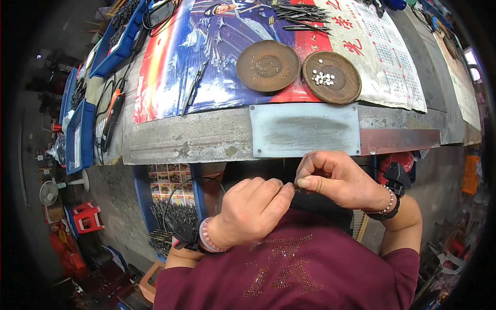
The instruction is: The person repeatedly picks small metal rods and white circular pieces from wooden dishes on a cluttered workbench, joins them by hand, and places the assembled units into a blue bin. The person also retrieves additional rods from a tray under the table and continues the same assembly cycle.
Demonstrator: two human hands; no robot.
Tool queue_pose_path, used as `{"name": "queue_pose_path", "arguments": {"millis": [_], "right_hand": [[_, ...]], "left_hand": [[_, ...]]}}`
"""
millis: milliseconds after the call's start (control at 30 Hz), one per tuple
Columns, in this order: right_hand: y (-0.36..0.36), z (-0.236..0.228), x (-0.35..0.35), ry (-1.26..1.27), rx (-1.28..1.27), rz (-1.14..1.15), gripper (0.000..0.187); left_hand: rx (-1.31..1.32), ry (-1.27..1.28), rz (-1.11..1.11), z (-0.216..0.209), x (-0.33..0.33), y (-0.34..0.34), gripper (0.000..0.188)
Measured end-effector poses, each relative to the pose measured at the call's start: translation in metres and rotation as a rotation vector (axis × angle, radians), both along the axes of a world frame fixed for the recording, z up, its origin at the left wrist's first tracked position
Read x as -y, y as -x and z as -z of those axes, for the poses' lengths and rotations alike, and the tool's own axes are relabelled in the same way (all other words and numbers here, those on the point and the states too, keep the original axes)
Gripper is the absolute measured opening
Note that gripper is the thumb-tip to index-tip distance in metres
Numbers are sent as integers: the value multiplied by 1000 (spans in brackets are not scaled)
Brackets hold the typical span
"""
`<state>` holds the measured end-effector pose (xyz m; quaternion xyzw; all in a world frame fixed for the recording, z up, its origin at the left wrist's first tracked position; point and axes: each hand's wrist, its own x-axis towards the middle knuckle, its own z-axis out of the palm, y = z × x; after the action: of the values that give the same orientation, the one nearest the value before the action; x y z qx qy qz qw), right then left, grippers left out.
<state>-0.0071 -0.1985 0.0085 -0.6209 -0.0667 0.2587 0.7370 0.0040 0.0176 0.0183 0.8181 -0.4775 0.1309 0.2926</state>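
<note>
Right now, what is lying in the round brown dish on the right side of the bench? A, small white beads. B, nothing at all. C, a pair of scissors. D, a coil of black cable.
A: the right-hand round dish holds a small cluster of white beads near its middle, while the left dish beside it holds thin pale slivers instead.

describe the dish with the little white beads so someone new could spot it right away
Start at the workbench covered by a big colourful poster. Near its front edge, just behind a pale metal plate, two round brown dishes sit side by side. The bead dish is the right one, darker and holding a small cluster of white beads, while the left dish holds thin pins.
</note>
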Motion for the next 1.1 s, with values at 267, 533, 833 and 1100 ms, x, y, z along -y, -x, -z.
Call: {"name": "queue_pose_path", "arguments": {"millis": [267,533,833,1100], "right_hand": [[1,3,0,65,52,0,15],[0,0,2,93,29,-80,13],[3,7,-5,163,146,-27,14],[7,13,-8,111,52,21,13]], "left_hand": [[34,-17,6,1,2,0,28],[14,-26,22,1,2,-1,26],[26,-79,21,2,2,-2,19],[10,-57,15,8,-3,-3,18]]}}
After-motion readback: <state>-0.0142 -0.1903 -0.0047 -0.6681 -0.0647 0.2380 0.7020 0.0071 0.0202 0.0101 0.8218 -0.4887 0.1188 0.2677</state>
